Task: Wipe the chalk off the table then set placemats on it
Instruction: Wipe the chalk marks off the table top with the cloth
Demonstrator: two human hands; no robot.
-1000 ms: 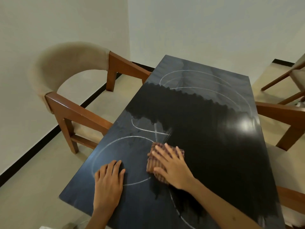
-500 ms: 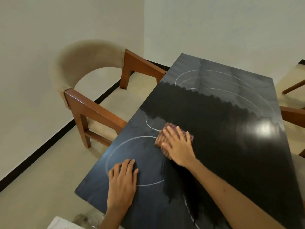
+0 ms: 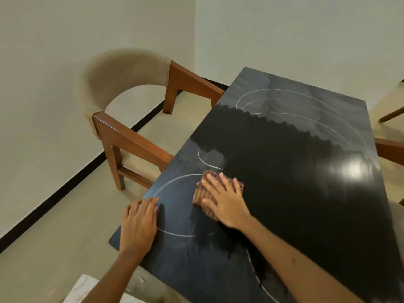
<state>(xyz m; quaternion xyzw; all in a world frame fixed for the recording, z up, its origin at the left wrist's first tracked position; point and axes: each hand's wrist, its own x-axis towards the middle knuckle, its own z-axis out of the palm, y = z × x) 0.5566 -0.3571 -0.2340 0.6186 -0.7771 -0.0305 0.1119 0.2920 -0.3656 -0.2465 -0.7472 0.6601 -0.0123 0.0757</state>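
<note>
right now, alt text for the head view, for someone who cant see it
A right hand presses a striped cloth flat on a black table, wiping chalk lines. The left hand rests flat near the table's edge, beside a wooden chair.

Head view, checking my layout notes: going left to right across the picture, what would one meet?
Padded chair → left hand flat on the table → striped cloth under the right hand → bright glare spot.

Soft, even indoor light leaves a bright glare patch on the glossy black table point(image 3: 306, 215); wide-angle bending at the edges.
</note>
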